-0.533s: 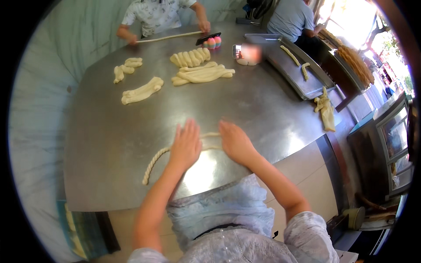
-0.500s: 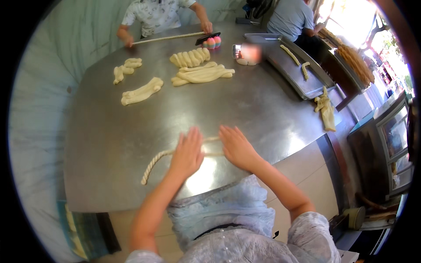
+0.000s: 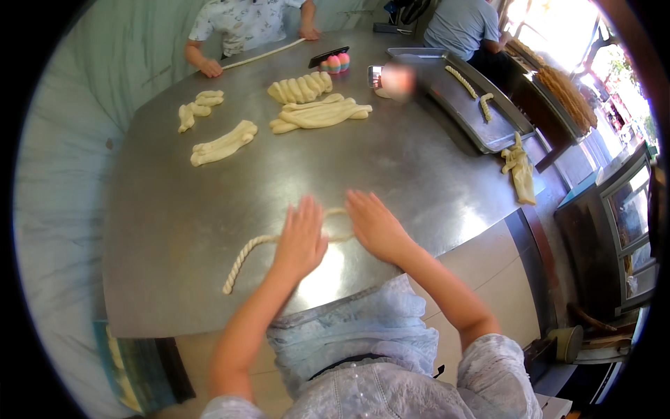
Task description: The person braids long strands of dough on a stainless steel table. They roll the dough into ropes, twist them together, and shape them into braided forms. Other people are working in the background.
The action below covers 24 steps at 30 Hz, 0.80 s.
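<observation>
A twisted rope of pale dough (image 3: 242, 261) lies on the metal table in front of me. Its coiled end curves out past my left wrist, and two strands of it show between my hands. My left hand (image 3: 301, 236) rests flat over the rope, fingers stretched away from me. Flat as well, with fingers straight, my right hand (image 3: 375, 222) covers the rope's other end. What lies right under the palms is hidden. Neither hand grips anything.
Farther up the metal table (image 3: 167, 230) lie dough strips (image 3: 322, 115), cut dough pieces (image 3: 300, 89) and a dough slab (image 3: 223, 144). A tray (image 3: 453, 105) with two twists stands at right, a yellowish bag (image 3: 518, 173) by its corner. Across, a co-worker's hands hold a dough strand (image 3: 262, 57).
My right hand has shifted slightly away from me, while the left stays nearly in place on the dough. The co-worker's hands and dough strand have moved across the far edge.
</observation>
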Motion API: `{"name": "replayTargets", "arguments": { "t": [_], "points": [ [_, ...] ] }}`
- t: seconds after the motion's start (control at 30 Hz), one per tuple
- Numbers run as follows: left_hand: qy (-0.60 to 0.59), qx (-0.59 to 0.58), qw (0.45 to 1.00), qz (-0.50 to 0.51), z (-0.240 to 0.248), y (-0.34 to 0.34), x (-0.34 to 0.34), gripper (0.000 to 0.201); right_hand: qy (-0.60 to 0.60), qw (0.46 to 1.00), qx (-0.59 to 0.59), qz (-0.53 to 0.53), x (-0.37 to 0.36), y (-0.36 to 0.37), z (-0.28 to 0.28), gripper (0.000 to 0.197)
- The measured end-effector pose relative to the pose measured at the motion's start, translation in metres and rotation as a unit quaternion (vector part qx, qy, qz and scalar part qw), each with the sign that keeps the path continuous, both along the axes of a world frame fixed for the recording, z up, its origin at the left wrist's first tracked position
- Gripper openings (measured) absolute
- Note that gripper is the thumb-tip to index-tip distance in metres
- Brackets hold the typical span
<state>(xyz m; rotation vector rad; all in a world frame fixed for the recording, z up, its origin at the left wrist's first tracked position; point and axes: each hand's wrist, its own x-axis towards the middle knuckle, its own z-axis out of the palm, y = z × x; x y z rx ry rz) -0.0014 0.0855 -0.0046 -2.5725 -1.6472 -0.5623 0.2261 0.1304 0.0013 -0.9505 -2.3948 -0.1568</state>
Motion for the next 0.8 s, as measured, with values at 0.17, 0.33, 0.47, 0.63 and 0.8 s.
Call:
{"name": "replayTargets", "arguments": {
  "t": [0.17, 0.33, 0.47, 0.63, 0.8],
  "points": [
    [-0.111, -0.045, 0.993, 0.001, -0.004, -0.089, 0.019, 0.048, 0.037, 0.991, -0.109, 0.064, 0.037, -0.041, -0.014, 0.031],
    [-0.086, -0.006, 0.985, 0.150, 0.007, 0.026, 0.018, 0.036, 0.007, 0.968, -0.235, -0.089, -0.003, 0.007, 0.005, 0.030],
    [-0.006, 0.009, 1.000, 0.012, 0.012, 0.022, 0.002, 0.047, 0.004, 0.999, 0.003, -0.048, -0.005, 0.008, 0.006, 0.029],
    [-0.092, -0.005, 0.995, -0.046, 0.005, -0.090, 0.016, 0.050, 0.042, 0.996, -0.045, 0.062, 0.036, -0.034, -0.010, 0.029],
    [-0.173, -0.038, 0.977, 0.116, -0.004, -0.005, 0.026, 0.040, 0.030, 0.980, -0.189, -0.051, 0.007, 0.010, -0.002, 0.028]
  ]
}}
